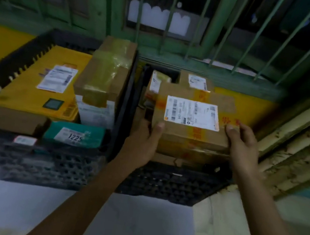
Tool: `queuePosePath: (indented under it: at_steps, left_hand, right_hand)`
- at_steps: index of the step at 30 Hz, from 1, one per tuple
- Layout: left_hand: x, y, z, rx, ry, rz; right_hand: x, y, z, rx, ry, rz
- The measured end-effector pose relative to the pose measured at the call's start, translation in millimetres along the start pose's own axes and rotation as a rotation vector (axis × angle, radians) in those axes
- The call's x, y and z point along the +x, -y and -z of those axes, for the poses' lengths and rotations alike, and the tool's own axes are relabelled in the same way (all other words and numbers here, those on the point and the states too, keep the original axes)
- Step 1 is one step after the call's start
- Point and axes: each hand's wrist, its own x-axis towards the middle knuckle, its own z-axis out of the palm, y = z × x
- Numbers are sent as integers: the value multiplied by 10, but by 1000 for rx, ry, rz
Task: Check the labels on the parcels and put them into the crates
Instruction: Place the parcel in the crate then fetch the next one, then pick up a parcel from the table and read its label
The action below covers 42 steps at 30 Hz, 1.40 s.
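Both hands grasp a labelled cardboard box [192,122] over the right crate [169,182]: left hand [143,144] curled round its near-left corner, right hand [242,145] gripping its right edge, label up.

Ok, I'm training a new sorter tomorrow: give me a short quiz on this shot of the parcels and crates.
1. True or false: the left hand and right hand both hold the brown box at the right crate, label facing up.
2. The teal parcel lies in: A) the left crate; B) the right crate; C) neither crate.
3. Fill in: the large flat parcel in the left crate is coloured ____.
Key: 1 true; 2 A; 3 yellow.
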Motion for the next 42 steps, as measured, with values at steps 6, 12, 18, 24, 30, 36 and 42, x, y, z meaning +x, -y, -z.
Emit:
queuePosePath:
  at_steps: [6, 12, 18, 24, 30, 36, 42]
  left_hand:
    - [372, -115, -23, 300, 72, -1]
    - [483, -72, 9, 278, 141, -19]
    - [491, -58, 16, 275, 152, -40]
    - [225, -247, -35, 234, -97, -392]
    - [-424, -693, -678, 31, 131, -626]
    - [-1539, -1006, -1827, -46, 542, -708]
    - [-3016, -1103, -3007, -111, 864, -729]
  right_hand:
    - [228, -229, -35, -149, -2, -73]
    - [356, -309, -110, -172, -50, -62]
    - [360, -264, -107, -191, -24, -60]
    - [-70, -165, 199, -177, -253, 15]
    - [-903, -130, 917, -49, -383, 9]
    - [-2236, -107, 2174, -27, -664, -34]
    - [-3810, -81, 3668, -36, -1041, -83]
